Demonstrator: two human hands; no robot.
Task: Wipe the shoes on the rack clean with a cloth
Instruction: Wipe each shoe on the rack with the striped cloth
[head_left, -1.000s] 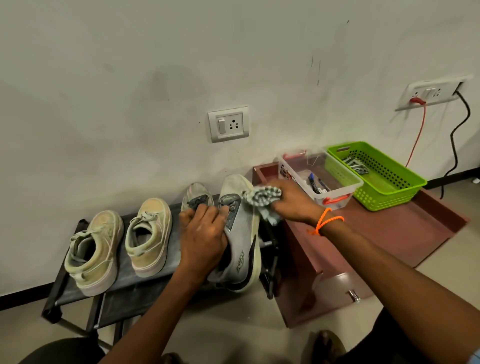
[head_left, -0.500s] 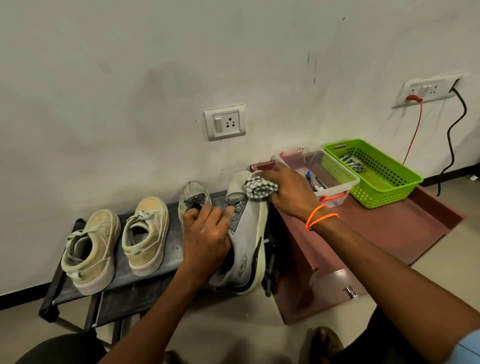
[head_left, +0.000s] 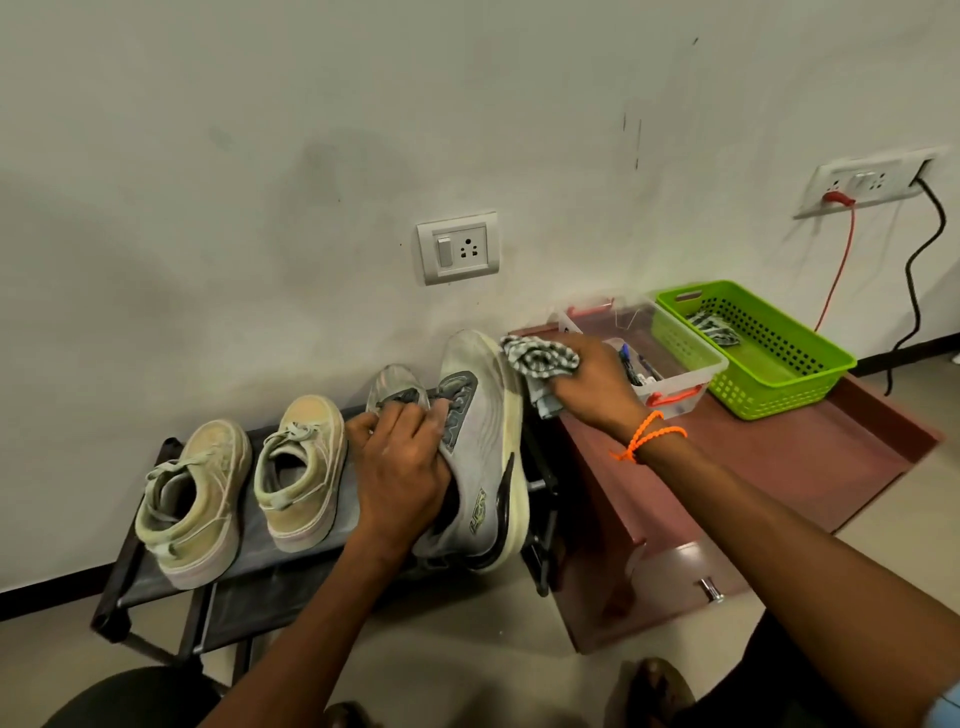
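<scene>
The grey sneaker (head_left: 480, 447) is tilted up at the right end of the shoe rack (head_left: 171, 587), with the left hand (head_left: 400, 467) curled around its opening and laces. The right hand (head_left: 592, 387) is bunched around a checkered cloth (head_left: 540, 361), pressing it against the shoe's toe side. Its grey twin (head_left: 395, 387) peeks out just behind the left hand. Two beige sneakers (head_left: 244, 488) sit on the rack's left half. On the reddish cabinet (head_left: 779, 467) beside the rack are a clear bin (head_left: 691, 364) and a green basket (head_left: 779, 384).
</scene>
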